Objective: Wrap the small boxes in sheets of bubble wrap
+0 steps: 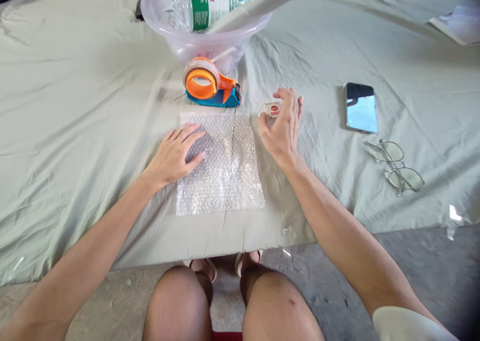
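A square sheet of bubble wrap (pixel 225 166) lies flat on the cloth-covered table in front of me. My left hand (pixel 176 153) rests on its left edge, fingers spread and flat, with nothing held. To the right of the sheet, my right hand (pixel 283 126) is curved around a small white box (pixel 272 110) with a red print. The thumb is at the box's near left side and the index finger lies beyond its far edge, with the fingers apart. The hand hides the box's right part, and a firm grip does not show.
Just beyond the wrap stands an orange and blue tape dispenser (pixel 212 86). Behind it, a translucent plastic basin (pixel 183 41) holds a water bottle (pixel 210 6) and a pale roll (pixel 262 3). At right lie a phone (pixel 361 107) and eyeglasses (pixel 397 166). The table's edge is near my knees.
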`<state>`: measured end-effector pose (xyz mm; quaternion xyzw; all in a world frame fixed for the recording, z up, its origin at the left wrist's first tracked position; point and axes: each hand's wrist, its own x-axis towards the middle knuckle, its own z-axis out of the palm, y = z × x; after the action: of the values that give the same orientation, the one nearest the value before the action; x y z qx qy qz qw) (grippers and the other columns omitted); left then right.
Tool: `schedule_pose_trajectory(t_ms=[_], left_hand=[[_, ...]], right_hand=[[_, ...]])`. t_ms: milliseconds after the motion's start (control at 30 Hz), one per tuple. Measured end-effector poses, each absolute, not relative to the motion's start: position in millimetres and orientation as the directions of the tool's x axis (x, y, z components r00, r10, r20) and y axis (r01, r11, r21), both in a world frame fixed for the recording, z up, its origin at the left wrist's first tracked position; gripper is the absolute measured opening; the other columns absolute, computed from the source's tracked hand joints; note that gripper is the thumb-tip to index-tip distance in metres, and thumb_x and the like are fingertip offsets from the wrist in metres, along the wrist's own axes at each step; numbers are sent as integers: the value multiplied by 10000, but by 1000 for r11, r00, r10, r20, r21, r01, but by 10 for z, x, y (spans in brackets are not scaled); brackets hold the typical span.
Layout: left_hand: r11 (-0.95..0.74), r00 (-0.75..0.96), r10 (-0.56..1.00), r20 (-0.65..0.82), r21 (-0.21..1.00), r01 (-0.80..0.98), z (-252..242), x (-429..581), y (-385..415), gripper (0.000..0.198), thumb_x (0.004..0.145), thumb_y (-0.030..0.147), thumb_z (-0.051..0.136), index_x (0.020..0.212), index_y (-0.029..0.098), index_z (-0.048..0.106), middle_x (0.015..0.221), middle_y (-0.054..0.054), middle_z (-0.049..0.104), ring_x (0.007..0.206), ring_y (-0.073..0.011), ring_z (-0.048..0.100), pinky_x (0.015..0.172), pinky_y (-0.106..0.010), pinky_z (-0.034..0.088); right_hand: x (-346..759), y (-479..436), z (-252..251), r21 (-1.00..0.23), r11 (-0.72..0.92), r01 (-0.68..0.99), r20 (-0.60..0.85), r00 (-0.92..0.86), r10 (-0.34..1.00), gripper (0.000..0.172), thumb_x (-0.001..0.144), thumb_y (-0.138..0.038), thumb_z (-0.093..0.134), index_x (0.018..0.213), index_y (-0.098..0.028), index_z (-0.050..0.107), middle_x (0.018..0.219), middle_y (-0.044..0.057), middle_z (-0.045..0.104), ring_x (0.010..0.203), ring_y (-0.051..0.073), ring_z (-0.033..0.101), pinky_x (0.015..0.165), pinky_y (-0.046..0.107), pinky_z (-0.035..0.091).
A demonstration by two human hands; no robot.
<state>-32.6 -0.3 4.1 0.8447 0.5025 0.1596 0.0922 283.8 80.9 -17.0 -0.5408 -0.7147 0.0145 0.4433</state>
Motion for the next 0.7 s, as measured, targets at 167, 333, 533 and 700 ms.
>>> schedule_pose_trajectory(t_ms=[167, 333, 533, 700], left_hand=[[-469, 460, 882, 102, 290, 834, 18, -348, 31, 631, 1128, 420, 473, 1715, 193, 535, 1877, -142, 410, 1770, -387, 363, 1410, -664, 329], [-464, 447, 885, 130, 311, 830, 6, -363, 35, 698, 1079, 335, 541, 1761, 212, 455, 1896, -142, 372, 1793, -368, 318, 1439, -641, 305], [-461, 414, 887, 203, 399, 792, 10, -368, 19, 733, 1118, 405, 511, 1780, 137, 347, 1802, -214, 512, 1710, -356, 482, 1406, -606, 388], [-453, 430, 891, 145, 348, 821, 8, -360, 32, 647, 1130, 471, 507, 1713, 191, 513, 1844, -158, 467, 1756, -370, 402, 1425, -636, 338]], right_hand=[[2680, 631, -16, -463, 708, 532, 608, -391, 691, 310, 1116, -341, 483, 1350, -300, 682, 1544, 127, 713, 1483, 366, 645, 1278, 653, 505], [2548, 546, -92, -466, 708, 531, 352, -623, 699, 330, 1045, -282, 596, 1352, -258, 713, 1619, 168, 662, 1478, 401, 640, 1253, 678, 513], [2551, 550, -160, -423, 643, 638, 299, -572, 764, 425, 1093, -375, 612, 1489, -226, 658, 1689, 190, 604, 1558, 411, 576, 1323, 682, 457], [2573, 583, -154, -415, 661, 625, 328, -575, 750, 401, 1110, -449, 622, 1455, -256, 684, 1628, 164, 647, 1508, 405, 600, 1302, 669, 473]])
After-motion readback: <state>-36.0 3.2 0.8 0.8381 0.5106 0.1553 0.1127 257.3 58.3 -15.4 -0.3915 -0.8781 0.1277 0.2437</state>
